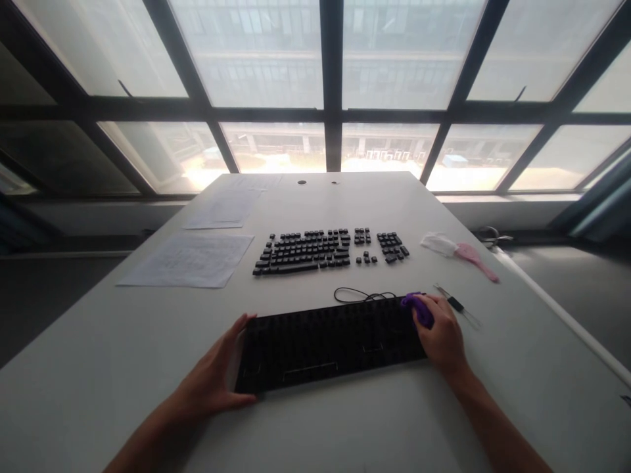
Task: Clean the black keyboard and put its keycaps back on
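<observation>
From the head view, the one view we have, we see the board [325, 341] lying slightly askew on the near part of the table [315, 433], between our two hands; our left hand [214, 378] spans its left end, thumb at the near corner and fingertips at the far one, grasping it across its depth; our right hand [440, 335] clasps a purple cloth [418, 310], bunched under the fingers at the board's far right corner. Beyond the board a loop of black cable [365, 300] lies by its far edge; farther off, the caps [308, 251] stand in keyboard order, in a main block, two small groups and a number block. We judge that taking off the caps is done, since they sit well apart from the board, and we make out none on it; wiping appears to be the step in hand; how much of the board is clean we cannot tell, as its surface is too dark; the caps are not yet back on. To the right lie a puller [455, 303], just beyond our right hand, and a pink tool [476, 259]; to the left lie papers [190, 261].
</observation>
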Demonstrator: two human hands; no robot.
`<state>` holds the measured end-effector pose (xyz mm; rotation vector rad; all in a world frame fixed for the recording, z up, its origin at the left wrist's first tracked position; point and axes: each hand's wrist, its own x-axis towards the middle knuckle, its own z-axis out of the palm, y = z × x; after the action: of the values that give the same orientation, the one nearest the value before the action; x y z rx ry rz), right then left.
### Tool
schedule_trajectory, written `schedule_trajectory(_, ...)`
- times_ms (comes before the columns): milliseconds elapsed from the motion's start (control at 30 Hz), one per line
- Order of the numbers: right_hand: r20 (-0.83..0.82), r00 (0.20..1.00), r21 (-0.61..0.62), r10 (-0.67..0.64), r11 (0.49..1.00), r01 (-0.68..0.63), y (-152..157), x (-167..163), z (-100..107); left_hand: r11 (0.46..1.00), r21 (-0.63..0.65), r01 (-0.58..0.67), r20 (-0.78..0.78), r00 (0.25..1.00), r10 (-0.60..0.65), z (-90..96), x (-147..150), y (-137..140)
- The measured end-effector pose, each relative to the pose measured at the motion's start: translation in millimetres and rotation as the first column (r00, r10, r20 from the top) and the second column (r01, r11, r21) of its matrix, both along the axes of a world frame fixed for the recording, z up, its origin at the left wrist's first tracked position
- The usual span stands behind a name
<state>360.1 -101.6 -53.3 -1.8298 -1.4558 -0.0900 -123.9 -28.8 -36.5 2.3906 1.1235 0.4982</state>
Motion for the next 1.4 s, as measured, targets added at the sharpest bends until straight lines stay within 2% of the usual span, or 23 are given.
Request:
schedule_trajectory(200, -0.004, 1.0, -0.01, -0.014, 1.0, 0.014, -4, -4, 1, 0.999, 0.017, -0.031, 0.06, 0.998, 0.03, -5.7, 0, -1)
schedule_trajectory(667, -0.025, 0.999, 0.005, 0.036, 0.999, -0.036, 6, 8, -1, 0.995, 0.102, 0.01, 0.036, 0.999, -0.014, -10.3, 1, 3)
schedule_trajectory(833, -0.033, 0.999, -0.005, 0.039, 0.999, -0.04, 6, 6, 3, 0.994, 0.108, -0.025, 0.072, 0.997, 0.017, -12.5, 3, 2)
schedule_trajectory(967, -0.026, 0.999, 0.008, 0.022, 1.0, -0.021, 8, 3, 4, 0.996, 0.084, -0.031, 0.084, 0.996, 0.024, -10.0, 5, 1)
schedule_trajectory(1067, -0.018, 1.0, 0.013, 0.018, 1.0, -0.018, 8, 0, 5, 0.993, 0.12, 0.005, 0.061, 0.998, -0.013, -4.7, 5, 4)
schedule_trajectory(1133, -0.01, 0.999, 0.009, 0.038, 0.999, -0.038, 7, -1, 6, 0.988, 0.148, 0.041, 0.023, 0.999, -0.045, -0.4, 5, 9)
schedule_trajectory(1233, -0.024, 0.99, 0.002, 0.138, 0.99, -0.138, 8, 1, 11, 0.98, 0.177, 0.091, -0.017, 0.996, -0.089, 4.7, 7, 19)
schedule_trajectory(1300, -0.052, 0.98, 0.038, 0.193, 0.981, -0.191, 12, 4, 15, 0.975, 0.194, 0.11, -0.018, 0.994, -0.109, 6.2, 9, 26)
schedule_trajectory(1400, -0.061, 0.98, 0.097, 0.192, 0.978, -0.185, 18, 7, 15, 0.972, 0.204, 0.113, -0.011, 0.994, -0.113, 5.3, 13, 33)
